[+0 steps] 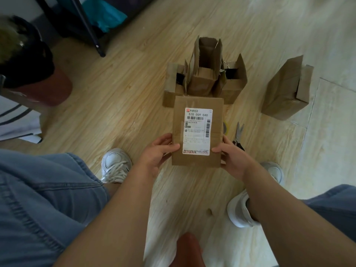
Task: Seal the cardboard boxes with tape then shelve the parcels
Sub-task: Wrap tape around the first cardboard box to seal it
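Note:
I hold a flat cardboard parcel [197,105] with a white shipping label between both hands, above the wooden floor. My left hand [158,151] grips its left edge, thumb on top. My right hand [232,155] grips the right edge. Behind the parcel stand open cardboard boxes [204,74] with raised flaps. Another cardboard box [287,89] lies tilted at the right. A tape roll [225,128] peeks out from behind the parcel's right side, and scissors [238,134] lie on the floor beside it.
A dark metal shelf frame [86,26] stands at the upper left with teal material inside. Another person's head and striped clothing fill the left edge [19,54]. My knees and white shoes [115,164] flank the floor space below the parcel.

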Demonstrator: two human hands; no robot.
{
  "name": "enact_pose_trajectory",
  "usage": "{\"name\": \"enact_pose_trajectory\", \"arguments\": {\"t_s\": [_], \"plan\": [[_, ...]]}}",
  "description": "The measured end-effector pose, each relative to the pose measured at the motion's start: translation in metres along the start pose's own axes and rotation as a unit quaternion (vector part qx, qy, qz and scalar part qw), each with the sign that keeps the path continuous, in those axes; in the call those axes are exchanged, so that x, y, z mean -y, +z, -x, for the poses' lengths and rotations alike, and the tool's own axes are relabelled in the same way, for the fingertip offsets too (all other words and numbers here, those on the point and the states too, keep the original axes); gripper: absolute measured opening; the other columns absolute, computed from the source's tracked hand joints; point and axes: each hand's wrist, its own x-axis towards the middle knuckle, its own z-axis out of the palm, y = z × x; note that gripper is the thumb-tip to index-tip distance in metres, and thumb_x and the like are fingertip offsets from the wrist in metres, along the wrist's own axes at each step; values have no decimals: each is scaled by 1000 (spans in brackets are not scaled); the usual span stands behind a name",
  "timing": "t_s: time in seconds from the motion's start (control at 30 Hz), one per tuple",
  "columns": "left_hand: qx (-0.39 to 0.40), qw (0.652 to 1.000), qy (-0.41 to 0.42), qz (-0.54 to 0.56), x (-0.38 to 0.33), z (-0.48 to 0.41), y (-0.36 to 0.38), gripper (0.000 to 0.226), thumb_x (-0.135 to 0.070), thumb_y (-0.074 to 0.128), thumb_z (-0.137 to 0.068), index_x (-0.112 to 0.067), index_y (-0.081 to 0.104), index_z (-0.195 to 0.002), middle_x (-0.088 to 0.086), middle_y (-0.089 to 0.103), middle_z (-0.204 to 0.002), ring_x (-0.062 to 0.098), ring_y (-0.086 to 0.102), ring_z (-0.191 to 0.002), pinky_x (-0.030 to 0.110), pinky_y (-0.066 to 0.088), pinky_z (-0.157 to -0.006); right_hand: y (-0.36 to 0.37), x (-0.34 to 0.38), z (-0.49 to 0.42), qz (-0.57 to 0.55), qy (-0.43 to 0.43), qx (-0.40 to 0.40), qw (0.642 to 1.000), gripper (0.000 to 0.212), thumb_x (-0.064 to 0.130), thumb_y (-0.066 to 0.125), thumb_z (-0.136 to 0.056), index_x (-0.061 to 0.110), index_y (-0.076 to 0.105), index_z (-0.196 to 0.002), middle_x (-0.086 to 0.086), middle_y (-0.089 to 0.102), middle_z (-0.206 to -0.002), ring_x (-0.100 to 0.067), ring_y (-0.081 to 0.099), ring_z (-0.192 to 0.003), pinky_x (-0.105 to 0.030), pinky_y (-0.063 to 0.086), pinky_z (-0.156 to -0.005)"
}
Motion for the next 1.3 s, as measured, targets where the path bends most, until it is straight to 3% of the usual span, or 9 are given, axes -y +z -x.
{"name": "enact_pose_trajectory", "arguments": {"t_s": [0.23,0.37,0.47,0.63,0.8,0.9,1.03,1.17,1.3], "plan": [[-8,1000,0,-11,3,2,-1,52,0,74,-78,-16,61,-125,-1,72,-115,14,66,-106,29,49,-83,-1,0,-3,-9,2,-11,1000,57,11,64,-88,41,54,-135,6,67,-129,-22,57,-122,-39,50,-97],[-24,999,-16,-24,3,4,-1,27,-14,72,-85,-23,64,-108,-8,75,-92,11,67,-93,28,48,-80,4,6,-3,-14,-2,7,1000,64,27,75,-83,32,50,-142,8,69,-128,-18,61,-123,-40,49,-102],[-58,998,-28,-10,3,5,-2,21,-25,73,-86,-21,68,-106,-4,73,-97,13,66,-90,28,50,-79,12,11,-3,10,1,8,1000,78,44,79,-75,29,48,-144,9,69,-127,-17,63,-121,-46,48,-107],[-121,992,-25,9,1,6,0,21,-35,71,-86,-18,70,-97,0,71,-88,16,66,-78,27,50,-65,26,14,-6,39,4,-7,999,104,65,76,-73,49,15,-156,21,38,-146,-10,40,-134,-44,30,-119],[-133,991,-24,7,-2,9,0,22,-38,67,-89,-18,71,-95,0,70,-85,14,64,-69,25,51,-58,29,15,-6,130,8,-5,992,87,92,60,-64,62,36,-142,25,43,-149,-10,43,-137,-45,33,-118],[-144,989,-22,1,-3,10,-1,35,-49,69,-85,-17,71,-100,2,70,-91,16,64,-78,29,51,-66,22,17,-5,139,22,31,990,93,83,69,-64,56,35,-147,18,50,-144,-15,54,-128,-45,39,-114],[-179,983,-20,-35,-3,7,-2,53,-63,66,-81,-12,70,-96,5,71,-89,19,65,-80,35,53,-74,18,23,-2,154,11,36,987,81,42,81,-79,42,40,-149,12,65,-129,-14,65,-115,-40,49,-104],[-176,983,-17,-46,-7,2,-2,38,-46,63,-90,-8,69,-93,5,70,-86,17,64,-74,29,49,-63,21,22,-1,161,9,-39,986,54,54,68,-88,41,54,-138,12,67,-123,-14,67,-105,-36,51,-99],[-177,981,-6,-83,-8,2,0,22,-35,64,-92,-14,68,-86,2,70,-89,16,64,-78,29,50,-72,28,22,-1,153,-11,-75,985,47,57,62,-91,37,56,-133,21,62,-114,-2,59,-100,-25,47,-85]]}}
